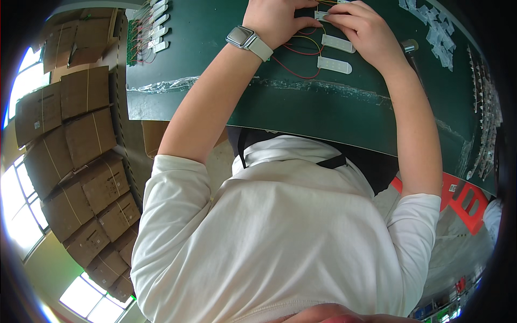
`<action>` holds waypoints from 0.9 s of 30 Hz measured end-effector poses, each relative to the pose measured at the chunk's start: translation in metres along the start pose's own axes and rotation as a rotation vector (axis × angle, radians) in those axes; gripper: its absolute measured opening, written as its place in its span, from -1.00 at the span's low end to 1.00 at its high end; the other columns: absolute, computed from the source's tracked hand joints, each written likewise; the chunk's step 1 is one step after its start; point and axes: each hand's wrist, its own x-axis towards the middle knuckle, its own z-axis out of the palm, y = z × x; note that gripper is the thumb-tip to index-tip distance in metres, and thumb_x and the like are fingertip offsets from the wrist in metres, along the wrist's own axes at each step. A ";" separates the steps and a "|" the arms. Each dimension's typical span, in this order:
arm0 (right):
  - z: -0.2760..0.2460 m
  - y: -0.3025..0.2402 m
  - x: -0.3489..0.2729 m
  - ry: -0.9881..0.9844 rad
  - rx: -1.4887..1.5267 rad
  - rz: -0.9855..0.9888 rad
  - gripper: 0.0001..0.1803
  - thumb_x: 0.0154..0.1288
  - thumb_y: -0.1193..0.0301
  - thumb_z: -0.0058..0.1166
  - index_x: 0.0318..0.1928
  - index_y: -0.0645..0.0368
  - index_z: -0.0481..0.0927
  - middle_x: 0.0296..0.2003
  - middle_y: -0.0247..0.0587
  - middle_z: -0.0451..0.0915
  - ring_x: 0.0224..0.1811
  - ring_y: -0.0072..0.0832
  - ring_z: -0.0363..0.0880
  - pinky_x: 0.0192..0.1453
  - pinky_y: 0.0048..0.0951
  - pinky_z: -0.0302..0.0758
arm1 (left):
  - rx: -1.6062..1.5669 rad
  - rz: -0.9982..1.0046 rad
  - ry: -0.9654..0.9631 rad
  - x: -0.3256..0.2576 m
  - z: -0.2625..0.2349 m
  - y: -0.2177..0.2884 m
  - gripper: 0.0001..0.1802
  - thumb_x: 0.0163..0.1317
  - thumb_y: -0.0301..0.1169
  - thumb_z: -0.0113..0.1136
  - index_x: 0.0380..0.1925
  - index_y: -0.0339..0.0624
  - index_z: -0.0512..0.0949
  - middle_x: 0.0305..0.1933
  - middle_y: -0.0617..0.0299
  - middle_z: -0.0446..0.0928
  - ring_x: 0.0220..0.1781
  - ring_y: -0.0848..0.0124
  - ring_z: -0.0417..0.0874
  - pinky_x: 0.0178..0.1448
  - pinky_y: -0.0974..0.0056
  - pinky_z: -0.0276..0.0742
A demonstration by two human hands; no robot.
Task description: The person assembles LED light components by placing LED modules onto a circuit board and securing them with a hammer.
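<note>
We pinched the small white module [321, 15] between both hands, left hand [277, 19] and right hand [360, 29] closed on it, and judged that steady fingers and slack red wires [293, 69] mattered most.

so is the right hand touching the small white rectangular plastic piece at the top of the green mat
Touching: the head view shows the right hand fingertips pinching the small white plastic piece, left hand alongside.

A small white rectangular module [321, 15] lies flat on the green work surface, pinched between both hands' fingertips. Thin red and yellow wires [299, 47] trail from it.
</note>
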 end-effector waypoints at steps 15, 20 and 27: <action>0.009 0.006 -0.003 0.020 0.044 0.057 -0.86 0.19 0.56 0.29 -0.22 0.26 0.78 -0.17 -0.12 0.72 -0.07 -0.13 0.65 0.09 -0.22 0.60 | 0.133 -0.161 -0.062 -0.006 -0.001 0.001 -0.55 0.06 0.03 0.56 -0.04 0.23 0.83 0.16 0.27 0.55 0.32 0.14 0.41 0.48 -0.07 0.16; 0.004 0.001 -0.001 -0.023 0.086 0.112 -0.85 0.21 0.55 0.30 -0.18 0.27 0.77 -0.14 -0.09 0.74 -0.03 -0.13 0.65 0.10 -0.22 0.59 | 0.107 -0.200 -0.053 -0.007 -0.001 -0.001 -0.53 0.02 0.04 0.58 -0.04 0.28 0.83 0.17 0.23 0.51 0.35 0.13 0.37 0.53 -0.12 0.07; 0.022 0.017 -0.011 0.021 0.050 0.128 -0.74 0.36 0.45 0.29 0.04 0.11 0.76 -0.09 -0.22 0.75 -0.02 -0.27 0.70 0.07 -0.30 0.63 | 0.097 -0.314 -0.084 -0.008 -0.007 0.012 -0.52 -0.02 0.05 0.61 -0.03 0.39 0.82 0.39 0.20 0.43 0.49 0.03 0.27 0.56 -0.49 -0.09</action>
